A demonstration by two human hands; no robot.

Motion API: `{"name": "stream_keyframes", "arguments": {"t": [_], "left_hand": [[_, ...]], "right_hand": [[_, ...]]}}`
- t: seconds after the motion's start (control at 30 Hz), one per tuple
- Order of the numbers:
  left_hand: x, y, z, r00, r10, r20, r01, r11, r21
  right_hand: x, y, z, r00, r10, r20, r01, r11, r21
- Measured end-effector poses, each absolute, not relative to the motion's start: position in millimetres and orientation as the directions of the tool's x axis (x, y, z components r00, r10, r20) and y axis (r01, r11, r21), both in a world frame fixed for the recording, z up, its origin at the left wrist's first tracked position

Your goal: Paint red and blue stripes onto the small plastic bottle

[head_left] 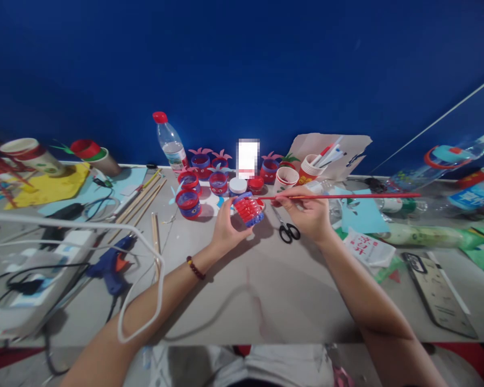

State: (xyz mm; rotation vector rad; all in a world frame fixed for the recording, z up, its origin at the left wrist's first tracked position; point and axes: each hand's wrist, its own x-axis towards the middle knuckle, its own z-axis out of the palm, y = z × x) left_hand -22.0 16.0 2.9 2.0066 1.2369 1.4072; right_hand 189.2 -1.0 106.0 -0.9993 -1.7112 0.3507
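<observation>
My left hand point(226, 228) is wrapped round a small plastic bottle bottom point(249, 209), tilted on its side and painted red with blue at both ends. In my right hand point(308, 215) is a long red paintbrush point(358, 196), held level, its tip close to the cup's painted wall; I cannot tell if it touches. Just beyond my hands are a white-lidded jar point(237, 186) and a red paint jar point(256, 185). Black-handled scissors point(289, 232) lie below my right hand. Several red and blue painted cups point(189, 204) with paper leaves and eyes stand at the back left.
A clear bottle point(170, 142) with a red cap stands against the blue wall. To the left are wooden sticks point(141, 200), a blue glue gun point(113, 264), a power strip point(44, 285) and a looping white cable point(161, 269). Paper cups point(286, 178) and a phone point(438, 295) are on the right.
</observation>
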Motion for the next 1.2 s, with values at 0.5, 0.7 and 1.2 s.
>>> {"name": "stream_keyframes", "arguments": {"t": [0.5,0.7,1.2], "left_hand": [[-20.5,16.1,3.1,0.096,0.825,0.557,0.427,-0.540,0.725],[-20.6,15.7,3.5,0.094,0.836,0.540,0.428,-0.524,0.736],[-21.7,17.7,-0.3,0.134,0.817,0.561,0.439,-0.557,0.705]], "right_hand": [[186.2,-0.9,113.6,-0.126,0.755,0.644,0.457,0.620,-0.637],[190.8,0.1,105.9,-0.082,0.779,0.622,0.436,0.589,-0.680],[185.4,3.0,105.7,0.111,0.897,0.429,0.174,0.407,-0.897]]}}
